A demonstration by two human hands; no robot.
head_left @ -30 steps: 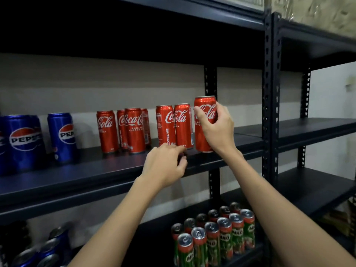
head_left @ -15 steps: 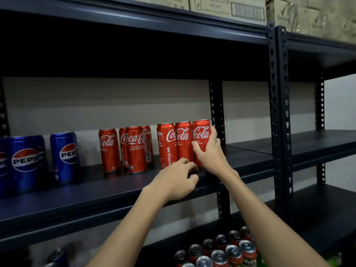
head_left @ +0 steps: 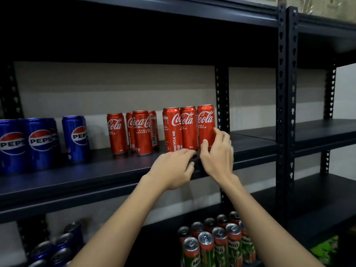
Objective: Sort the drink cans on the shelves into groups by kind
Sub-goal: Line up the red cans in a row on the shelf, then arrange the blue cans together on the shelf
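Observation:
Three red Coca-Cola cans stand side by side on the dark middle shelf (head_left: 92,178). My right hand (head_left: 218,154) wraps the lower part of the rightmost Coca-Cola can (head_left: 205,120), thumb on its front and fingers at its right side; the can rests on the shelf and touches its neighbour (head_left: 188,124). With curled fingers and nothing in it, my left hand (head_left: 172,169) lies on the shelf just in front of these cans. Several more Coca-Cola cans (head_left: 142,132) stand further left, and blue Pepsi cans (head_left: 43,142) at the far left.
Below, green-and-red Milo cans (head_left: 219,245) are packed together, and blue cans (head_left: 57,247) sit at the lower left. Black perforated posts (head_left: 286,112) divide off a right-hand bay with bare shelves (head_left: 319,132). Another shelf hangs overhead.
My right hand brought the can down onto the shelf against the other two, then slid lower on it. My left hand stayed on the shelf in front.

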